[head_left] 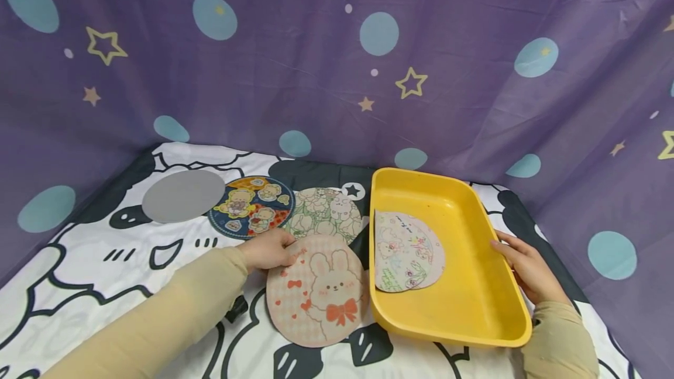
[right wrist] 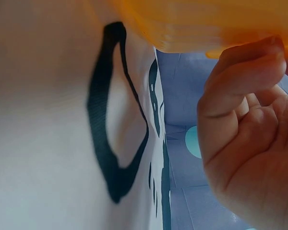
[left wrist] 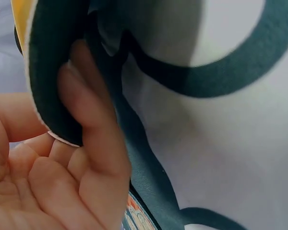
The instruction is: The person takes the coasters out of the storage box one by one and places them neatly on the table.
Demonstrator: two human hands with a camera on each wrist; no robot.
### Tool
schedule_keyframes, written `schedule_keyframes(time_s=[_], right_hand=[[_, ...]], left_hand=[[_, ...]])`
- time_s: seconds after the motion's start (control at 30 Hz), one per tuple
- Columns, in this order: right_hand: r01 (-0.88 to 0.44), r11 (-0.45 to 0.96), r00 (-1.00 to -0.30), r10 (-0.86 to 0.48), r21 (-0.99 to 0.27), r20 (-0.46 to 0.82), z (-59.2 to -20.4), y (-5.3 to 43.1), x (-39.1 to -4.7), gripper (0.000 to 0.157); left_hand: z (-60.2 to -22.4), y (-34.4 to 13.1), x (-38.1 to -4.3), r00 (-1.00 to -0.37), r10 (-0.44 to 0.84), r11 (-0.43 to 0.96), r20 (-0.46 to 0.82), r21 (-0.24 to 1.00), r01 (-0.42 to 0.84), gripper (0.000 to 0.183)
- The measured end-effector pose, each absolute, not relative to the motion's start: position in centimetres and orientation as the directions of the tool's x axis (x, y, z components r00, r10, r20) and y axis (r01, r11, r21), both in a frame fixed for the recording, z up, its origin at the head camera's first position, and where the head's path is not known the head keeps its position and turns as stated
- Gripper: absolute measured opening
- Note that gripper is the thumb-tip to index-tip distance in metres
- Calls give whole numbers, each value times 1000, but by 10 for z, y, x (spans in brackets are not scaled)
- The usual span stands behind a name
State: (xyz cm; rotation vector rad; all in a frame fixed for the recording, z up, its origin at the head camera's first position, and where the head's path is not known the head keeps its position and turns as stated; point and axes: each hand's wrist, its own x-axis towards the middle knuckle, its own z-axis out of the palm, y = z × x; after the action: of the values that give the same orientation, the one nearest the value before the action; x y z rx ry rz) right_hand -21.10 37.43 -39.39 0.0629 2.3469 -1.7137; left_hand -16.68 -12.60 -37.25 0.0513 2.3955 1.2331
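Note:
My left hand pinches the upper left edge of a round mat with a white bunny and a red bow on pink checks. In the left wrist view the mat's dark underside shows, with fingers behind it and the thumb on the other face. The mat is raised at an angle beside a yellow tray. My right hand grips the tray's right rim, fingers against its outer side in the right wrist view. Inside the tray, at its left wall, lies a pale pink round mat with doodles.
Left of the tray, a green-and-cream floral mat, a dark blue mat with cartoon bears and a plain grey disc lie in a row. A black-and-white printed cloth covers the table. Behind hangs a purple curtain.

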Motion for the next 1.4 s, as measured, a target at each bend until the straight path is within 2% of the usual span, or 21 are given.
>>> schedule_keyframes(time_s=[0.23, 0.43, 0.6, 1.2, 1.4], right_hand=[[174, 298, -971, -106, -938, -214, -393, 375, -212, 63], [187, 318, -968, -101, -929, -230, -393, 375, -211, 70], [187, 315, -968, -101, -931, -228, -394, 375, -211, 69], [185, 343, -969, -93, -921, -230, -392, 373, -211, 74], [198, 335, -967, -89, -921, -241, -392, 373, -211, 73]], left_hand=[[-375, -125, -168, -905, 224, 611, -361, 775, -159, 20], [-375, -124, -170, -915, 247, 653, -320, 752, -87, 24], [-372, -124, -172, -906, 273, 700, -324, 713, -44, 27], [-363, -125, -180, -856, 308, 711, -414, 698, -82, 26], [-365, -124, -182, -867, 307, 729, -393, 683, -51, 24]])
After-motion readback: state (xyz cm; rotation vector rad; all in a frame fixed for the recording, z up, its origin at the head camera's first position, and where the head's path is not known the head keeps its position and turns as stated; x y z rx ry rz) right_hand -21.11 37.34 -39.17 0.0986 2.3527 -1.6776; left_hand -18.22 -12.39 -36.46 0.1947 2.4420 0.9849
